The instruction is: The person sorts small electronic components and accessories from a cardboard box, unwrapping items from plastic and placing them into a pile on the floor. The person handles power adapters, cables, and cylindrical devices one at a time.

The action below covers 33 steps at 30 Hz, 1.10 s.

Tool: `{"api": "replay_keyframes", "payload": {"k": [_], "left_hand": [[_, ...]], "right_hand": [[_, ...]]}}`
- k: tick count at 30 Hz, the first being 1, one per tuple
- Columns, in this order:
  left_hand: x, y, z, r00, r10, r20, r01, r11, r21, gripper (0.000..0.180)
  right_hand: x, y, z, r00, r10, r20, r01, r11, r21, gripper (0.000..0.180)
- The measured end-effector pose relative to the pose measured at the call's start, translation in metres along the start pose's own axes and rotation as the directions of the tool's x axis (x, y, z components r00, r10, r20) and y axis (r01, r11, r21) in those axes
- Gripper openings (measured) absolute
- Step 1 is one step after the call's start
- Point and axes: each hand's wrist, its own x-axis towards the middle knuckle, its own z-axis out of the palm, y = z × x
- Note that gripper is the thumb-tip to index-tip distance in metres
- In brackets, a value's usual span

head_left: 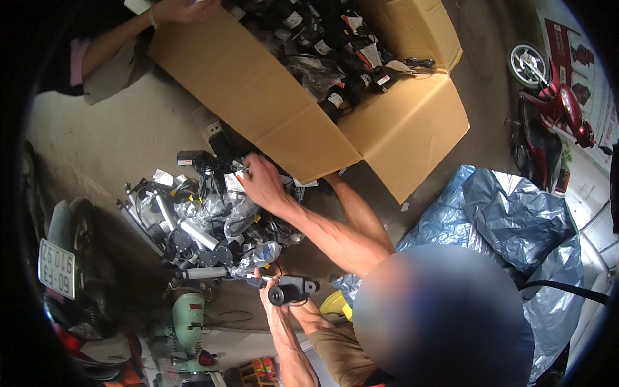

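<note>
whose hands? can't tell tbh | lower hand [265,293] wrapped round black round-ended device [298,290] | upper hand [261,182], grip unreadable, silver-tube pile [198,234] by its fingertips | brown cardboard box [238,84] past them blocks view

Tan cardbd box [219,90]; silvery-blu plastic sheet [493,206]; blk device [281,295]; prob. pale-grn scooter [188,319].

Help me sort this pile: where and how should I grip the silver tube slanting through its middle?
Likely best around the bare middle of the silver tube, coming from above and closing crosswise to its length: its straight, rounded upper side lies uncovered, while a black disc crowds its lower-right end in the view.
</note>
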Motion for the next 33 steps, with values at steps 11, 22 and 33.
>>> {"api": "replay_keyframes", "payload": {"k": [11, 22, 33], "left_hand": [[0.107, -0.013, 0.120, 0.903, 0.081, -0.421, -0.058, 0.996, 0.066, 0.028], [0.154, -0.020, 0.126, 0.842, -0.018, -0.539, -0.033, 0.996, -0.085, 0.051], [0.103, 0.019, 0.137, 0.974, -0.143, -0.175, 0.097, 0.964, -0.249, 0.083]], "right_hand": [[0.157, 0.029, 0.042, 0.993, 0.080, 0.086, -0.038, 0.912, -0.410, 0.052], [0.145, 0.025, 0.107, 0.992, -0.037, 0.118, 0.089, 0.876, -0.474, 0.057], [0.160, -0.007, 0.093, 0.997, -0.045, 0.064, 0.060, 0.968, -0.244, 0.051]]}}
